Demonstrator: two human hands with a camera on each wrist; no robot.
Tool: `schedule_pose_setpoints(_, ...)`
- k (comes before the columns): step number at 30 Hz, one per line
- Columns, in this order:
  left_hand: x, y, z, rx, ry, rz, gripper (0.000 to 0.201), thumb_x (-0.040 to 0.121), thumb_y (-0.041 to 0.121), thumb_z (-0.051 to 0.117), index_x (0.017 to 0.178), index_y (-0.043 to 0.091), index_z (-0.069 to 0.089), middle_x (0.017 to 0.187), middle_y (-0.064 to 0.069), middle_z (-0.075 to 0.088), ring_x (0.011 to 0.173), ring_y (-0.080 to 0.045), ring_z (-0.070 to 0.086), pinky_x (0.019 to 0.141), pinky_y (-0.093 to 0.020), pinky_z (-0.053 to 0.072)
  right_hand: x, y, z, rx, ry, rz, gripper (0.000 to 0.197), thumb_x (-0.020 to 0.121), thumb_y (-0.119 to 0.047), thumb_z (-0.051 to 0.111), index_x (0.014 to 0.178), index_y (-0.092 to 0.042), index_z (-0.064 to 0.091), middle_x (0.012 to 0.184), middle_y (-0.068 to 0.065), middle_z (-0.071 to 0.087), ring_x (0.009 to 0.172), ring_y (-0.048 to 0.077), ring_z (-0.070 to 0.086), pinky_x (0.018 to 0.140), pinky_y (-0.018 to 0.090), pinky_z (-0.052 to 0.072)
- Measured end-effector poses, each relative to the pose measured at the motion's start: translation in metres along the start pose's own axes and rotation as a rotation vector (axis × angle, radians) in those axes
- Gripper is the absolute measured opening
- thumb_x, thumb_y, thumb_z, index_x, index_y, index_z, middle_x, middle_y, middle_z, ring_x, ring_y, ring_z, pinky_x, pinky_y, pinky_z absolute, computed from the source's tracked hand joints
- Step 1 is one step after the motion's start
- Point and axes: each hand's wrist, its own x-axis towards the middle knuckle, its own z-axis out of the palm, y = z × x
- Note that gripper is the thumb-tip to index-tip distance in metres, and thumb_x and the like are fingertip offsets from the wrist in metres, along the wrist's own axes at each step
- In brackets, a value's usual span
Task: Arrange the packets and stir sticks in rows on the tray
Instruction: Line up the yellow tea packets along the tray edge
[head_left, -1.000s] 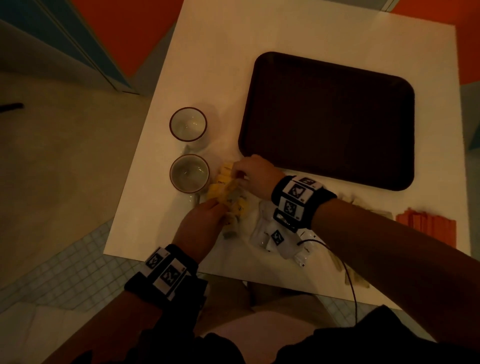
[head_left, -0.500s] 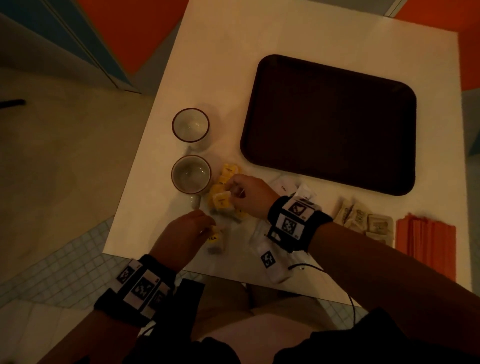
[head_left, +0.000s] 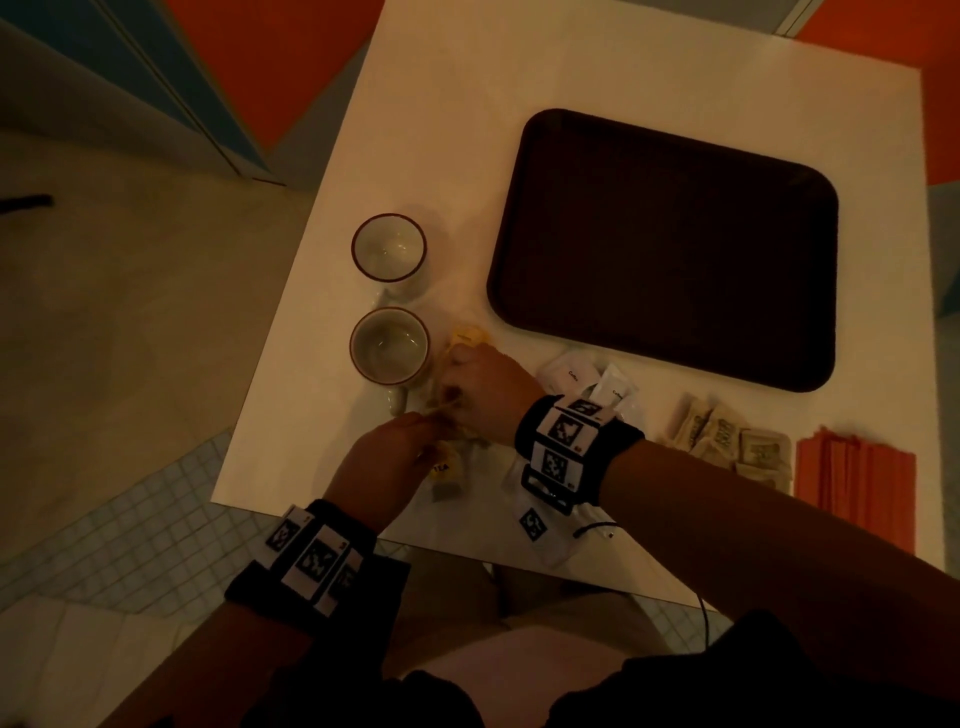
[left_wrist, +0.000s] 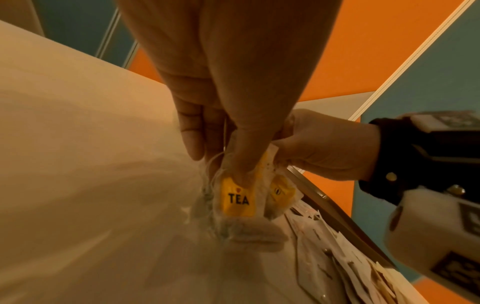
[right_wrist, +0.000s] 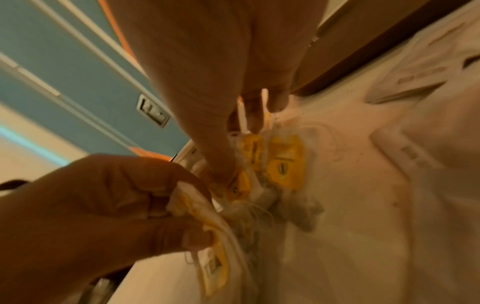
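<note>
A dark brown tray (head_left: 665, 156) lies bare on the white table (head_left: 467, 104). Both hands work in a pile of yellow-tagged tea bags (head_left: 465, 335) right of the near cup. My left hand (head_left: 384, 457) pinches a tea bag with a yellow TEA tag (left_wrist: 237, 197) between thumb and fingers. My right hand (head_left: 483, 384) pinches other tea bags (right_wrist: 284, 164) from the same pile. White coffee packets (head_left: 571, 371), tan sugar packets (head_left: 727, 436) and orange stir sticks (head_left: 857, 478) lie along the near edge.
Two white cups with dark rims (head_left: 388, 248) (head_left: 389, 345) stand left of the tea bags. The table's near edge (head_left: 467, 558) runs just behind my wrists. Tiled floor (head_left: 130, 530) lies to the left, orange and teal walls beyond.
My left hand drew back toward the near edge with a tea bag, then came forward to meet the right hand. The right hand shifted toward me, uncovering the coffee and sugar packets.
</note>
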Motion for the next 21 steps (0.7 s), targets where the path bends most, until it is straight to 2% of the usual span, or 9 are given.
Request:
schedule_pose_setpoints(3,-0.001,0.000,-0.002,0.005,0.000,0.017,0.020,0.083,0.006,0.063,0.102,0.011,0.069,0.099,-0.008,0.067,0.089,-0.029,0.064,0.074,-0.034,0.048,-0.006,0.002,-0.003,0.004,0.017,-0.031,0.016,0.086,-0.030,0.057,0.097,-0.021,0.064,0.107,0.003,0.060,0.100,0.024,0.047,0.082,0.035,0.039)
schedule_pose_setpoints(6,-0.003,-0.003,-0.007,-0.013,0.001,0.038,0.015,0.084,0.012,0.062,0.098,0.010,0.069,0.095,-0.008,0.066,0.084,-0.027,0.063,0.072,-0.037,0.050,-0.015,0.008,-0.011,0.304,0.163,0.071,0.005,0.085,-0.031,0.062,0.087,-0.027,0.063,0.091,-0.002,0.064,0.090,0.018,0.052,0.081,0.036,0.044)
schedule_pose_setpoints(9,-0.005,0.000,-0.019,-0.051,0.010,0.051,0.015,0.085,0.020,0.064,0.097,0.014,0.069,0.092,-0.004,0.066,0.079,-0.017,0.061,0.069,-0.030,0.049,-0.025,0.011,-0.024,0.662,0.295,0.150,0.010,0.080,-0.016,0.070,0.082,-0.022,0.063,0.080,-0.007,0.061,0.075,0.002,0.056,0.073,0.012,0.044)
schedule_pose_setpoints(10,-0.005,0.002,-0.024,-0.070,0.015,0.072,0.017,0.084,0.027,0.063,0.096,0.016,0.069,0.090,-0.002,0.066,0.077,-0.012,0.059,0.067,-0.028,0.049,-0.028,0.011,-0.028,0.775,0.312,0.169,0.013,0.079,-0.012,0.071,0.084,-0.020,0.062,0.079,-0.008,0.061,0.072,-0.003,0.056,0.070,0.009,0.044)
schedule_pose_setpoints(12,-0.006,0.009,-0.037,-0.104,0.010,0.092,0.022,0.083,0.037,0.059,0.092,0.020,0.068,0.087,0.004,0.066,0.075,-0.003,0.056,0.064,-0.024,0.049,-0.033,0.011,-0.035,0.952,0.334,0.200,0.017,0.078,-0.005,0.070,0.088,-0.017,0.063,0.080,-0.007,0.063,0.070,-0.006,0.057,0.072,0.011,0.048)
schedule_pose_setpoints(14,-0.005,0.018,-0.053,-0.128,0.015,0.105,0.010,0.082,0.026,0.067,0.091,0.022,0.068,0.087,0.009,0.065,0.079,-0.002,0.057,0.066,-0.018,0.048,-0.039,0.015,-0.041,1.024,0.358,0.225,0.015,0.079,-0.004,0.069,0.088,-0.015,0.063,0.082,-0.001,0.065,0.070,-0.001,0.059,0.070,0.015,0.049)
schedule_pose_setpoints(17,0.008,0.038,-0.085,-0.110,0.075,0.113,0.021,0.076,0.007,0.073,0.092,0.020,0.069,0.082,0.018,0.061,0.077,0.005,0.058,0.065,-0.004,0.042,-0.046,0.025,-0.051,1.040,0.388,0.255,0.013,0.080,-0.008,0.069,0.092,-0.012,0.064,0.089,0.006,0.067,0.074,0.009,0.061,0.067,0.020,0.052)
schedule_pose_setpoints(19,0.028,0.052,-0.106,-0.095,0.121,0.128,0.020,0.076,0.005,0.071,0.094,0.013,0.070,0.081,0.011,0.064,0.070,0.000,0.058,0.065,-0.005,0.042,-0.048,0.034,-0.059,1.021,0.412,0.256,0.014,0.080,-0.008,0.069,0.093,-0.010,0.065,0.090,0.006,0.068,0.079,0.011,0.063,0.074,0.023,0.054)
schedule_pose_setpoints(21,0.057,0.064,-0.124,-0.063,0.174,0.126,0.020,0.079,0.006,0.069,0.098,0.010,0.070,0.086,0.005,0.063,0.069,-0.003,0.056,0.065,-0.010,0.041,-0.048,0.042,-0.066,0.988,0.437,0.245,0.013,0.079,-0.005,0.069,0.092,-0.009,0.065,0.085,0.001,0.067,0.076,0.004,0.063,0.074,0.020,0.054)
